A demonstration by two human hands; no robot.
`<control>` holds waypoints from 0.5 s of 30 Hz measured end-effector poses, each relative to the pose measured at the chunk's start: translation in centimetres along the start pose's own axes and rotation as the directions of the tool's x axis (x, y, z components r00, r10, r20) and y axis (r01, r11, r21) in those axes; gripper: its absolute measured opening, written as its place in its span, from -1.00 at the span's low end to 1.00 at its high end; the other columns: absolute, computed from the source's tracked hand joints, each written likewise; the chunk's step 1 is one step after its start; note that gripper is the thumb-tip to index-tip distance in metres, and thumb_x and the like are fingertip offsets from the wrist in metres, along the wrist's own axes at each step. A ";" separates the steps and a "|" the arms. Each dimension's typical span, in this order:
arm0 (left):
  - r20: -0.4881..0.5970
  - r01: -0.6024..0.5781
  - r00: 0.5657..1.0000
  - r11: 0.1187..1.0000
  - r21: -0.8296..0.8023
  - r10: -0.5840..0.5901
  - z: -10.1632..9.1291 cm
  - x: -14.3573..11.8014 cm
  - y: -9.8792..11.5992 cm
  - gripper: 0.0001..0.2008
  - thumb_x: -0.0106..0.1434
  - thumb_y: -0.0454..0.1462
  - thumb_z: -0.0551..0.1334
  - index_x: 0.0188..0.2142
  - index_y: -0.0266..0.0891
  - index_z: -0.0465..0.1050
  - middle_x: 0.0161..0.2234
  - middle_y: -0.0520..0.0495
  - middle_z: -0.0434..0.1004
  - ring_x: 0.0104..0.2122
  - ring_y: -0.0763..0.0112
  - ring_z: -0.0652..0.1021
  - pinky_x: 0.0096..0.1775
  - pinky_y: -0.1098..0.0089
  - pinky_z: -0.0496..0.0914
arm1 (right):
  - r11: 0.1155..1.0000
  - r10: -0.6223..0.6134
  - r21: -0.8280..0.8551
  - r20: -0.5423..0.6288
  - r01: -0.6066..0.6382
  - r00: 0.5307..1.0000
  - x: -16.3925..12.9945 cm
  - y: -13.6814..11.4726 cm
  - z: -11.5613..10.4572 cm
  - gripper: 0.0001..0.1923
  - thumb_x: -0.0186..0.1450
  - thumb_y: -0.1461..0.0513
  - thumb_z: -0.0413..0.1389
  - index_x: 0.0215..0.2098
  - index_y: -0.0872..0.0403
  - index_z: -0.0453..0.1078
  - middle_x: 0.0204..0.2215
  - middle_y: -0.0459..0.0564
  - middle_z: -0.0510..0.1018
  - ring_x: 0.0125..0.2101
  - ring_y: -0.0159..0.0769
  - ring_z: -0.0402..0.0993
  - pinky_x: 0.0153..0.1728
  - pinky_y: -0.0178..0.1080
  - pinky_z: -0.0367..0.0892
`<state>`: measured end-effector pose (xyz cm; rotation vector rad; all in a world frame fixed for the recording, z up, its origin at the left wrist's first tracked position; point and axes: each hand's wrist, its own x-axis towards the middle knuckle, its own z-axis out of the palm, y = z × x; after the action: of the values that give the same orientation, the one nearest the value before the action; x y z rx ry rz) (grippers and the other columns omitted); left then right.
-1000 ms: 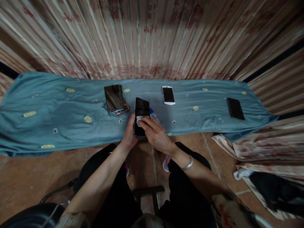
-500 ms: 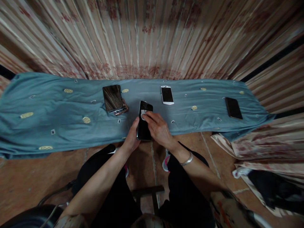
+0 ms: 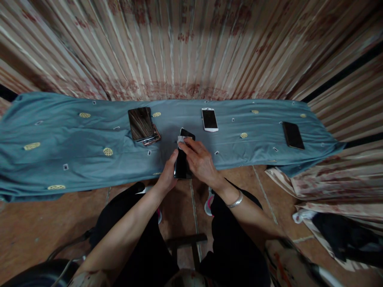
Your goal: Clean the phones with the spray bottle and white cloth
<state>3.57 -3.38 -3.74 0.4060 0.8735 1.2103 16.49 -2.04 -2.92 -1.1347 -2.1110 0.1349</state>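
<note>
Black phone (image 3: 181,164): I see my left hand (image 3: 168,175) grasping its edge, my right hand (image 3: 200,161) pressing a white pad (image 3: 180,139) at its twelve o'clock end.

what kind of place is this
Likely a home room used as a makeshift phone-cleaning spot: patterned curtains hang behind a long surface draped in blue cloth, with loose phones laid out and a tiled floor.

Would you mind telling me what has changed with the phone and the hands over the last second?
The right hand has slid its small white cloth from the middle of the black phone to its far end. The phone, gripped by the left hand, has turned more edge-on. The phone stack, white phone and dark phone lie unmoved on the blue cloth.
</note>
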 end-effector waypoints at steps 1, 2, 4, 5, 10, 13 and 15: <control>-0.008 -0.003 1.000 1.000 0.002 0.003 0.0 0.0 0.0 -0.67 0.16 -0.05 0.40 -0.25 -0.27 0.60 -0.14 -0.10 0.68 0.14 0.11 0.53 0.16 0.23 0.40 | 1.000 -0.004 0.001 0.002 0.004 1.000 0.0 -0.2 0.0 -0.53 0.47 0.37 -0.11 0.21 0.02 0.45 0.14 0.13 0.50 0.10 -0.11 0.45 0.16 -0.01 0.45; -0.010 -0.010 1.000 1.000 0.006 0.010 0.0 0.0 0.0 -0.66 0.15 -0.05 0.41 -0.22 -0.27 0.60 -0.15 -0.10 0.69 0.13 0.10 0.54 0.16 0.22 0.41 | 1.000 -0.006 0.002 0.007 0.006 1.000 -0.1 -0.3 -0.1 -0.54 0.47 0.37 -0.10 0.21 -0.01 0.45 0.15 0.12 0.50 0.10 -0.11 0.45 0.16 0.01 0.45; -0.006 -0.031 1.000 0.999 0.021 0.031 0.0 0.0 0.0 -0.64 0.13 -0.06 0.42 -0.19 -0.27 0.61 -0.15 -0.10 0.69 0.12 0.09 0.55 0.15 0.20 0.41 | 1.000 -0.010 -0.002 0.020 0.010 1.000 0.0 -0.3 -0.2 -0.54 0.48 0.35 -0.08 0.23 -0.05 0.43 0.17 0.11 0.48 0.11 -0.09 0.45 0.17 0.03 0.45; 0.001 -0.039 0.999 0.999 0.036 0.039 0.0 0.0 -0.1 -0.63 0.12 -0.06 0.43 -0.18 -0.27 0.61 -0.16 -0.11 0.69 0.12 0.08 0.56 0.15 0.19 0.41 | 1.000 -0.015 -0.010 0.025 0.015 1.000 0.0 -0.2 -0.3 -0.55 0.48 0.35 -0.07 0.24 -0.05 0.42 0.18 0.11 0.48 0.12 -0.09 0.45 0.18 0.04 0.44; 0.055 -0.006 0.999 0.991 0.134 -0.001 -0.4 -0.1 -0.5 -0.58 0.13 0.02 0.42 -0.25 -0.30 0.63 -0.23 -0.17 0.71 0.07 0.00 0.58 0.10 0.14 0.44 | 0.993 -0.047 -0.111 -0.017 0.045 0.999 0.7 0.9 -0.6 -0.57 0.49 0.34 -0.10 0.19 0.04 0.47 0.18 0.16 0.48 0.09 -0.10 0.46 0.16 0.00 0.45; 0.055 0.048 0.997 0.981 0.189 -0.059 -0.5 -0.2 -0.7 -0.57 0.14 0.08 0.39 -0.33 -0.28 0.63 -0.34 -0.16 0.69 0.00 -0.03 0.61 0.01 0.13 0.47 | 0.992 -0.027 -0.126 -0.068 0.018 0.997 1.1 1.7 -0.5 -0.56 0.49 0.36 -0.12 0.17 0.06 0.49 0.16 0.17 0.51 0.07 -0.10 0.46 0.14 0.02 0.46; 0.052 0.036 0.997 0.973 0.227 -0.049 -0.5 -0.3 -0.7 -0.54 0.12 0.11 0.39 -0.35 -0.28 0.62 -0.36 -0.15 0.69 -0.04 -0.01 0.62 -0.01 0.15 0.47 | 0.995 0.006 -0.103 -0.081 -0.015 0.997 1.3 2.2 -0.5 -0.55 0.47 0.37 -0.10 0.18 0.03 0.48 0.15 0.14 0.51 0.08 -0.10 0.47 0.15 0.04 0.45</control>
<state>3.55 -3.97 -4.44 0.6001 0.9695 1.0584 17.80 0.16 -2.74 -1.1917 -2.0611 -0.0151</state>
